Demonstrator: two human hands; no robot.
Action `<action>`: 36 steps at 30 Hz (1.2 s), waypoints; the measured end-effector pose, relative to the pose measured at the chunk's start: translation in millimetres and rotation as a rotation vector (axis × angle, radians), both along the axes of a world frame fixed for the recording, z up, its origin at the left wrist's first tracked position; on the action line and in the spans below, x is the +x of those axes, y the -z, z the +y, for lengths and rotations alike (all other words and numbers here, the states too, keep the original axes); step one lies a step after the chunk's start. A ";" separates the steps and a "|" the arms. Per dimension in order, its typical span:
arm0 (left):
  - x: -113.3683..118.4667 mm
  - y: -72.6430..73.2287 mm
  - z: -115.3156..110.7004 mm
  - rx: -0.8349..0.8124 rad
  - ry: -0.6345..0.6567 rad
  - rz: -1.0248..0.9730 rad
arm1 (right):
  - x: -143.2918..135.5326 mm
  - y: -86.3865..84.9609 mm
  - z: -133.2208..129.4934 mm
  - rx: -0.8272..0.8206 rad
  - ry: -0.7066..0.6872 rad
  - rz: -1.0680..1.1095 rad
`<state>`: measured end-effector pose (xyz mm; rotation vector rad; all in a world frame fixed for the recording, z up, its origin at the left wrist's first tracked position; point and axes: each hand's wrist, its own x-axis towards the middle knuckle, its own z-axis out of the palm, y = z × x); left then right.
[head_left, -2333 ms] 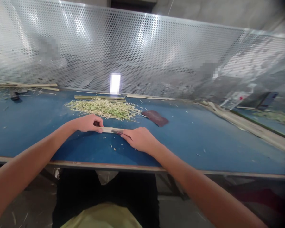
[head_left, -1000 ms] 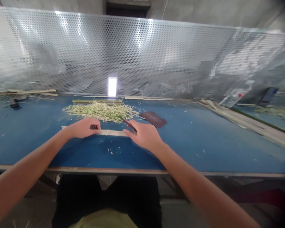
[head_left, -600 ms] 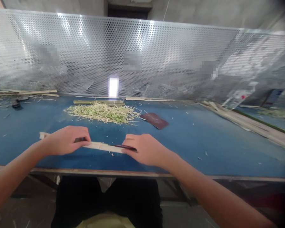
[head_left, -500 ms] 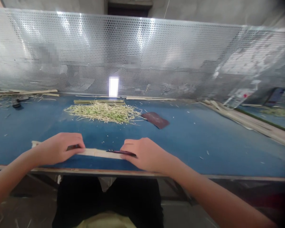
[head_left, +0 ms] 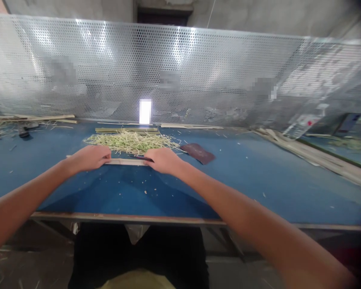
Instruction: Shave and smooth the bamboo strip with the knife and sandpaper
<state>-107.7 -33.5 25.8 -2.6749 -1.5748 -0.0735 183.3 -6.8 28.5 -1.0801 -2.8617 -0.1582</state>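
A pale flat strip (head_left: 124, 161), which looks like split bamboo, lies crosswise just in front of the pile of thin shavings (head_left: 132, 141). My left hand (head_left: 93, 157) is closed on its left part, and a short end sticks out beyond the wrist. At the other end, my right hand (head_left: 162, 160) is closed around a thin dark tool (head_left: 143, 158) that rests along the strip. Its kind is hard to make out. The right fingers hide the strip's right end.
A brown sheet (head_left: 197, 153), like sandpaper, lies right of the pile on the blue tabletop (head_left: 234, 184). A perforated metal screen (head_left: 216, 76) stands behind. Long strips (head_left: 307, 154) and a plastic bottle (head_left: 303, 122) are at right; more strips (head_left: 33, 117) lie at left.
Both hands have moved forward, away from the table's front edge, carrying the strip and dark tool toward the shavings pile. Small crumbs now show on the tabletop nearer me.
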 end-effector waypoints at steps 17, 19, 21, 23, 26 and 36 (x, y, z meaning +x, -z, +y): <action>12.6 5.8 -90.2 0.171 0.319 0.143 | 35.7 -9.1 -105.9 0.032 -0.196 -0.155; 12.9 14.2 -101.6 0.237 0.369 0.192 | 36.0 -3.6 -111.4 0.071 -0.244 -0.202; 12.4 19.4 -99.5 0.286 0.381 0.228 | 32.8 -0.5 -102.9 0.105 -0.232 -0.226; 11.7 20.6 -85.7 0.293 0.364 0.245 | 27.0 0.5 -82.5 0.126 -0.175 -0.216; 11.6 16.3 -52.2 0.271 0.310 0.232 | 15.7 1.2 -41.5 0.141 -0.111 -0.163; 10.4 -5.7 17.1 0.277 0.134 0.360 | -7.5 -6.5 9.2 0.201 -0.052 -0.137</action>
